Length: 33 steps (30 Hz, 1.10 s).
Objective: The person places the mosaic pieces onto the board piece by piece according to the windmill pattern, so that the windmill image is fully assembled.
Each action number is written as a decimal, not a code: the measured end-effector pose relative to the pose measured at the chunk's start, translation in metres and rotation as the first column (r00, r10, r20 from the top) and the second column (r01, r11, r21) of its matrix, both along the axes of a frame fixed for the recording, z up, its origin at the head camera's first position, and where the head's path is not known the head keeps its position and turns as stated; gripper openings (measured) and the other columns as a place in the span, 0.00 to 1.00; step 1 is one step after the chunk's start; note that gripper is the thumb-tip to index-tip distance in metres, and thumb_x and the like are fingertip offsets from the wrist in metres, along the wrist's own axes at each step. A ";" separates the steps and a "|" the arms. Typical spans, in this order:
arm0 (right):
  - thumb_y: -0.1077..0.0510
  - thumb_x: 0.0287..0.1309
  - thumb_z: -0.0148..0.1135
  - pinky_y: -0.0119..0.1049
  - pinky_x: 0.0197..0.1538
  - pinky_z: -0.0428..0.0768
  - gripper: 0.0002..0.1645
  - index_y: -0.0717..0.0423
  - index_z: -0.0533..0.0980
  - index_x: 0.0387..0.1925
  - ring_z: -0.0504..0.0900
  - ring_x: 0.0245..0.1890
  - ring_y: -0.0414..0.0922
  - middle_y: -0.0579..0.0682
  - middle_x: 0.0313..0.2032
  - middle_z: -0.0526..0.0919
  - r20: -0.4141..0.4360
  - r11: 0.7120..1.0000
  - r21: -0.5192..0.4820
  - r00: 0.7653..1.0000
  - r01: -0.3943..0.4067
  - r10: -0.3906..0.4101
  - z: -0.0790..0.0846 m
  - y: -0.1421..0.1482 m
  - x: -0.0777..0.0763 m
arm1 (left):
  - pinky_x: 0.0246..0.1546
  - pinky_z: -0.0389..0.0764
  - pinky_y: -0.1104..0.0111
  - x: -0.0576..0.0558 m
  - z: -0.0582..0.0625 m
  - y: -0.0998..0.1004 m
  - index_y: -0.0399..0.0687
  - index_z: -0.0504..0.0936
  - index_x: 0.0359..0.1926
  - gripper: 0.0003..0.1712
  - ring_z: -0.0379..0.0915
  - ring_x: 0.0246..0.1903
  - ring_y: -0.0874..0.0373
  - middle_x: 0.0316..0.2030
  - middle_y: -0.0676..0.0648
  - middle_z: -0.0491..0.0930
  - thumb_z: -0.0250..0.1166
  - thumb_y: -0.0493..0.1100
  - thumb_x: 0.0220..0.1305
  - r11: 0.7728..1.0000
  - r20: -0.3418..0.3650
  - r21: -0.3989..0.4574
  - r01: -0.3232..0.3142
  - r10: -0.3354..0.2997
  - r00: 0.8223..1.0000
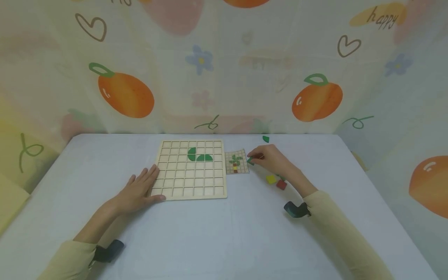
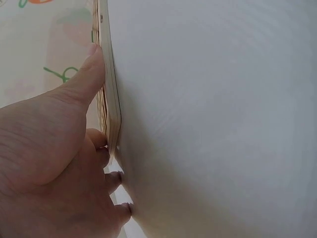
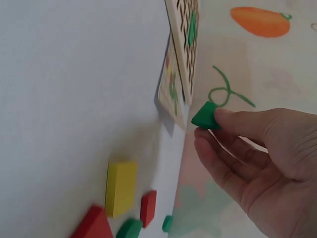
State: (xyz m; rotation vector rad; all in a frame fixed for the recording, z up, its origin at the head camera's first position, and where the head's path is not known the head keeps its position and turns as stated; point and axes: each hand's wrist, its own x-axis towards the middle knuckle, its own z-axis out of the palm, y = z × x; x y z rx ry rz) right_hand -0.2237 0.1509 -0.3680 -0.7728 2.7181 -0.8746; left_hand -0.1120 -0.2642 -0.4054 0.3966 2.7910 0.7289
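Observation:
A wooden grid board (image 1: 178, 182) lies on the table with several green quarter-circle pieces (image 1: 204, 157) in its upper cells. My left hand (image 1: 138, 192) rests against the board's left side, fingers extended, with the thumb (image 2: 86, 74) on its front edge. Touching the board's right side is a small pattern card (image 1: 243, 168) showing a green, yellow and red design. Just right of the card, my right hand (image 1: 271, 157) pinches a green quarter-circle block (image 3: 205, 116) between thumb and fingers. The block is held above the table.
Below the right wrist lie a yellow block (image 1: 271, 179) and a red block (image 1: 281, 184). The right wrist view shows another red block (image 3: 148, 208) and a green one (image 3: 130, 228) beside them. One green piece (image 1: 266, 139) sits near the table's back edge.

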 end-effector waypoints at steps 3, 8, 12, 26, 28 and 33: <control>0.65 0.61 0.65 0.38 0.46 0.83 0.14 0.63 0.82 0.48 0.83 0.41 0.47 0.54 0.44 0.86 -0.008 1.000 -0.018 1.000 -0.025 0.025 -0.003 -0.010 -0.001 | 0.67 0.33 0.35 -0.001 -0.003 -0.001 0.34 0.44 0.76 0.59 0.31 0.74 0.33 0.76 0.34 0.40 0.63 0.65 0.61 1.000 0.006 -0.005 -0.006 0.006 1.000; 0.66 0.58 0.67 0.35 0.42 0.82 0.15 0.63 0.82 0.48 0.83 0.40 0.46 0.53 0.43 0.86 -0.015 0.998 -0.031 0.998 -0.056 0.056 -0.007 -0.023 -0.002 | 0.67 0.33 0.35 -0.001 -0.002 0.000 0.34 0.44 0.76 0.59 0.31 0.74 0.33 0.76 0.34 0.39 0.63 0.65 0.61 1.000 0.010 -0.004 -0.004 0.004 1.000; 0.66 0.58 0.68 0.34 0.41 0.81 0.16 0.63 0.82 0.49 0.82 0.39 0.45 0.53 0.42 0.86 -0.012 0.997 -0.046 0.998 -0.069 0.069 -0.009 -0.034 -0.002 | 0.67 0.33 0.35 0.000 -0.001 0.000 0.33 0.44 0.76 0.59 0.31 0.73 0.32 0.76 0.33 0.40 0.64 0.64 0.61 1.000 0.008 0.000 0.001 -0.001 1.000; 0.62 0.59 0.68 0.31 0.43 0.80 0.13 0.61 0.84 0.46 0.82 0.37 0.41 0.49 0.39 0.87 0.008 0.994 -0.051 0.995 -0.098 0.098 -0.018 -0.080 -0.005 | 0.66 0.35 0.34 0.000 0.000 0.002 0.33 0.45 0.75 0.58 0.33 0.73 0.31 0.75 0.32 0.41 0.64 0.63 0.62 1.000 -0.009 -0.003 0.004 -0.004 1.000; 0.62 0.59 0.68 0.30 0.44 0.80 0.12 0.60 0.84 0.45 0.82 0.38 0.41 0.49 0.39 0.88 0.003 0.993 -0.049 0.994 -0.105 0.106 -0.021 -0.086 -0.005 | 0.66 0.35 0.34 0.000 0.000 0.002 0.32 0.45 0.75 0.58 0.33 0.73 0.31 0.75 0.32 0.41 0.64 0.62 0.62 1.000 -0.011 0.004 0.004 -0.004 1.000; 0.63 0.59 0.68 0.30 0.45 0.80 0.12 0.61 0.84 0.45 0.83 0.39 0.41 0.50 0.40 0.87 -0.021 0.990 -0.080 0.993 -0.114 0.113 -0.023 -0.100 -0.005 | 0.66 0.34 0.34 0.001 0.000 0.001 0.33 0.45 0.75 0.58 0.32 0.73 0.31 0.75 0.32 0.40 0.64 0.62 0.62 1.000 -0.005 0.004 0.003 -0.002 1.000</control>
